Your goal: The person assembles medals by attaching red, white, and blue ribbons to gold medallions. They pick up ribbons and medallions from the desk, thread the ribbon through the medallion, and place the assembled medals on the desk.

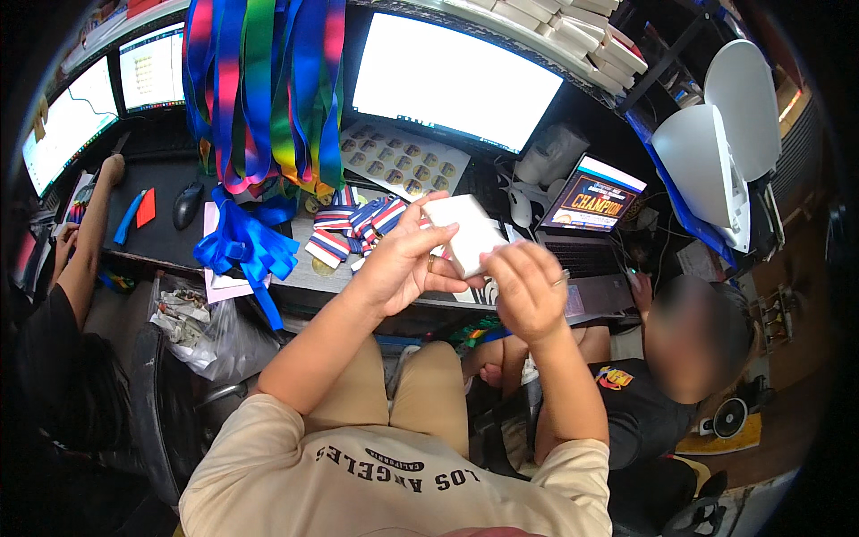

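Note:
A small white box (463,231) is held up above the desk front, tilted. My left hand (403,267) is closed on its left side, thumb across the face and fingers behind. At the box's lower right edge, my right hand (530,291) pinches with thumb and fingers; its fingertips are partly hidden. Just left of the box lie striped ribbons (351,224) in red, white and blue. Farther left, a bundle of blue ribbons (246,243) droops over the desk edge. Behind it hang long multicoloured ribbons (259,89).
A sheet of round stickers (404,159) lies below a large monitor (456,76). A laptop (591,201) stands at right beside a seated person (626,403). Another person's arm (89,233) reaches in at far left, near a black mouse (186,206). Stacked white boxes (582,36) fill the shelf above.

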Available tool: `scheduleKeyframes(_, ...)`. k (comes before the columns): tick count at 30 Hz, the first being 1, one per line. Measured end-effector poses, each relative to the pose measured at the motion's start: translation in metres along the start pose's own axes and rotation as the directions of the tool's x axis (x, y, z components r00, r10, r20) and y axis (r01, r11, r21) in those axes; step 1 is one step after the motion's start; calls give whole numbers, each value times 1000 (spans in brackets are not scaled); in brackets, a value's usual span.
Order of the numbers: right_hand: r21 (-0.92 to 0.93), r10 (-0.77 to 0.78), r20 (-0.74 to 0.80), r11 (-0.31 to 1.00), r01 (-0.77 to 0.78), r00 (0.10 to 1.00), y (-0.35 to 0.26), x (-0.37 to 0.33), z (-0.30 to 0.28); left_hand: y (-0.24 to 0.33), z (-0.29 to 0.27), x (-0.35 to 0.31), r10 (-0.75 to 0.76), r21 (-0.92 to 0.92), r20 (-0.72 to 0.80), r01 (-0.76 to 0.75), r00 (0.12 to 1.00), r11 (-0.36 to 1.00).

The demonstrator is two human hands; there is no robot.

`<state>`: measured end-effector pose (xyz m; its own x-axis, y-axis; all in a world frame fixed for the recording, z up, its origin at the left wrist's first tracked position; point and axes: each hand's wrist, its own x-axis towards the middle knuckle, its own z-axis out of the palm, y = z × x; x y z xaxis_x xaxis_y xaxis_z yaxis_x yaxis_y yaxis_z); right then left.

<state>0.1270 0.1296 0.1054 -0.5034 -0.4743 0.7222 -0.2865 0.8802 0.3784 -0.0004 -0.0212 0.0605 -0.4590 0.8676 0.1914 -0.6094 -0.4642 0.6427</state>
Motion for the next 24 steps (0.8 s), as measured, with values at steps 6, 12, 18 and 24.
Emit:
scheduleKeyframes(6,-336,5,-358,932,-134,934,63,76,-66,16,12,-17,95,-3,108,-95,990,995)
scheduleKeyframes(12,-525,-83,-155,851,-11,984,153,158,-86,10,15,-23,19,112,106,-31,994,993)
scheduleKeyframes(18,-643,108,-30,759,-102,994,192,167,-73,14,8,-29,12,125,102,-25,995,992)
scheduleKeyframes(24,-718,306,60,674,-172,950,202,172,-69,14,3,-31,-11,141,123,-6,992,990)
